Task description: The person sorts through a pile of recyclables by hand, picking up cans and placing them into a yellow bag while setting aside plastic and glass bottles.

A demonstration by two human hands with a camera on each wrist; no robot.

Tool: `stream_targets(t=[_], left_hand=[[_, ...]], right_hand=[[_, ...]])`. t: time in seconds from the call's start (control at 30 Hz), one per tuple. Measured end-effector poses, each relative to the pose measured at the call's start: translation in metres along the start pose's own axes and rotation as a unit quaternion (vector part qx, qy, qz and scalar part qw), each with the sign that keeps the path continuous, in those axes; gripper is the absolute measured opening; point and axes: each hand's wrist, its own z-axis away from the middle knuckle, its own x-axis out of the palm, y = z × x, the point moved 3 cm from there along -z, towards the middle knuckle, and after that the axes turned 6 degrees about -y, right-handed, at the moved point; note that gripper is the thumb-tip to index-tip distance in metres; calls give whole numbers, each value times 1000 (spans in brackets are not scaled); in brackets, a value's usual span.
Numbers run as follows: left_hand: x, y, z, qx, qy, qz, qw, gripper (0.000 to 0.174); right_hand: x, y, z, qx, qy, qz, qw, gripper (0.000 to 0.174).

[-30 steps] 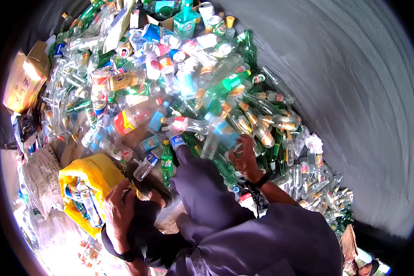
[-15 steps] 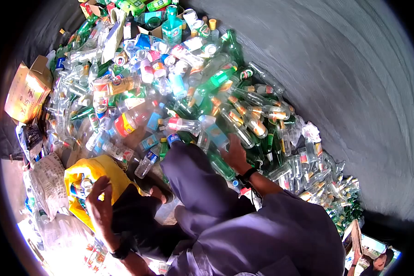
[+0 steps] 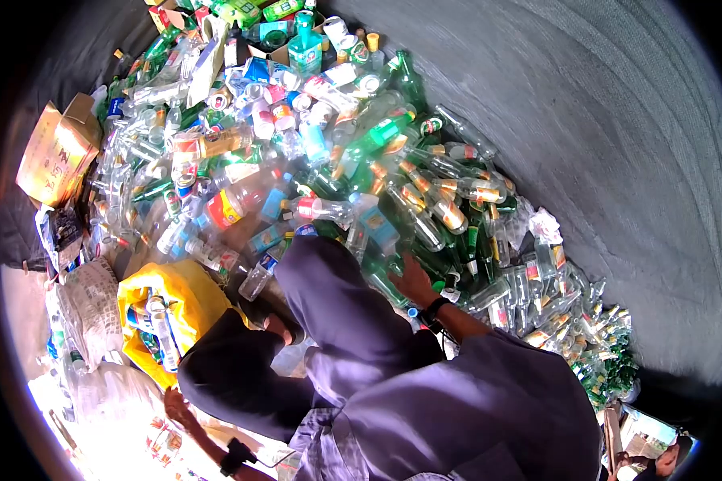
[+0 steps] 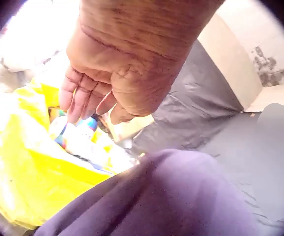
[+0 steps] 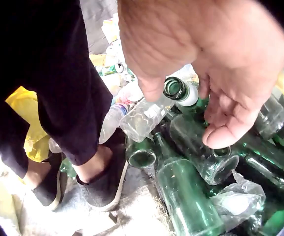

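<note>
My right hand [image 3: 413,282] reaches low over green glass bottles, thumb and fingers apart. In the right wrist view, a green bottle neck [image 5: 175,88] shows between the thumb and fingers of the right hand [image 5: 206,73], with a large green bottle [image 5: 189,196] lying below. Just beyond this hand in the head view lies a clear plastic bottle with a light blue label [image 3: 377,228]. My left hand [image 3: 180,407] hangs below the yellow bag [image 3: 204,301] of cans and bottles. Its fingers are loosely extended and hold nothing in the left wrist view.
A heap of bottles and cans [image 3: 273,120] spreads ahead, up against a dark sheet wall [image 3: 553,144]. A cardboard box [image 3: 56,152] stands at the left edge, with a white woven sack [image 3: 92,309] nearer. My bent knee [image 3: 317,264] rises between the hands. Another person [image 3: 670,457] appears at lower right.
My right hand has let go of the blue-labelled plastic bottle, which now lies on the heap, and has moved down toward the green bottles. My left hand has dropped from beside the yellow bag's mouth to below it.
</note>
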Motion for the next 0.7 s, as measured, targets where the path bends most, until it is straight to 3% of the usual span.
stream_targets(t=[0.1, 0.17, 0.2, 0.27, 0.4, 0.47, 0.5, 0.67, 0.7], left_hand=[[25, -33, 34, -32, -29, -20, 999, 42], [42, -49, 55, -43, -62, -38, 996, 41], [46, -57, 66, -45, -80, -46, 995, 41], [65, -71, 88, -53, -120, -59, 990, 41], [79, -90, 129, -61, -186, -92, 976, 40], [78, -97, 145, -69, -204, -99, 971, 40], [74, -99, 151, -73, -209, -101, 970, 40], [55, -114, 178, -100, -216, -111, 965, 39], [55, -114, 182, -100, -216, -109, 965, 39]], right_hand=[[-1, -2, 3, -25, -24, -45, 998, 72], [12, 15, 0, 57, -112, -9, 992, 56], [16, 23, -1, 54, -112, -9, 992, 56], [37, 48, 1, -37, -164, 43, 985, 44], [64, 96, 17, -64, -131, 64, 987, 31], [84, 124, 21, -124, -178, 157, 964, 28], [86, 132, 24, -86, -201, 149, 964, 28], [87, 159, 47, -127, -143, 174, 966, 11], [84, 158, 56, -207, -111, 194, 952, 12]])
